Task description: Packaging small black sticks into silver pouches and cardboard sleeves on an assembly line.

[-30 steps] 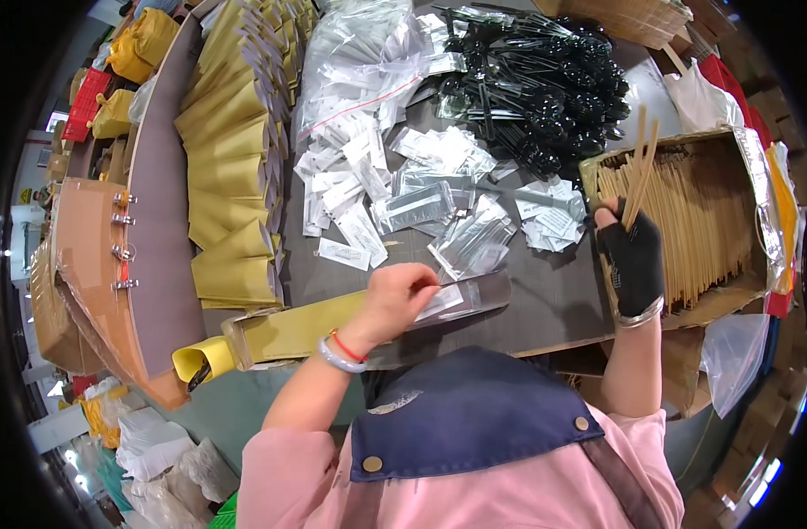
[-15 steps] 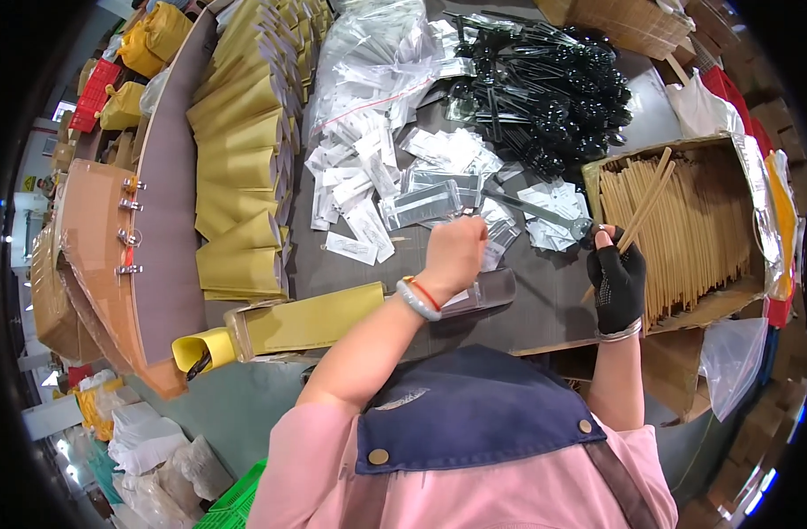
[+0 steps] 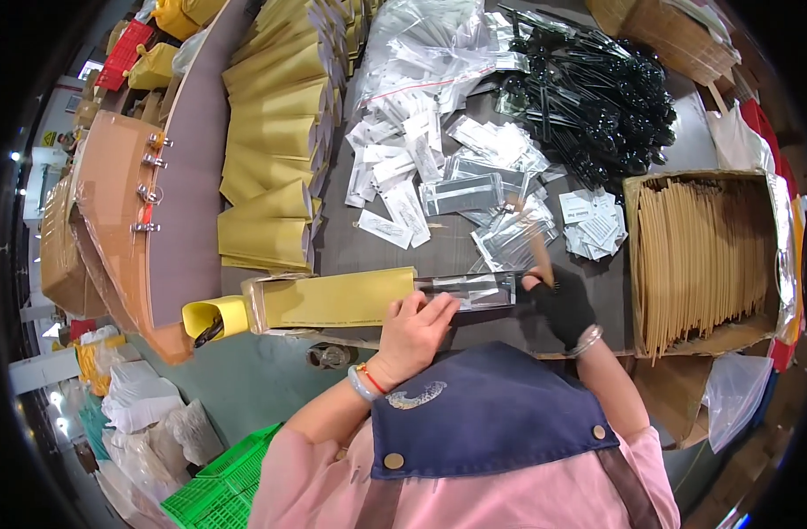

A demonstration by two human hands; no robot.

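Note:
My left hand (image 3: pixel 418 328) rests with its fingers stretched out where a yellow card sleeve (image 3: pixel 342 296) meets a clear, dark-looking tray (image 3: pixel 478 289). White packets and something dark lie in the tray. In a black fingerless glove, my right hand (image 3: pixel 564 304) is closed round thin wooden sticks (image 3: pixel 541 251), blurred by motion and tilted up from the fingers. That hand is beside the tray's right end. Beyond it are clear-wrapped packets (image 3: pixel 513 238) and a small pile of white square sachets (image 3: pixel 592 224).
At right stands a carton of wooden sticks (image 3: pixel 699 256). Black plastic utensils (image 3: pixel 588 97) are heaped at the back, beside white packets (image 3: pixel 403 167) and a clear bag (image 3: pixel 421 44). Folded yellow sleeves (image 3: pixel 271 132) line the left. A yellow tube (image 3: pixel 215 319) sits at the table's front edge.
My left hand has come down onto the sleeve and tray. My right hand has moved left from the carton with the sticks. The dark spoon between my hands no longer shows there.

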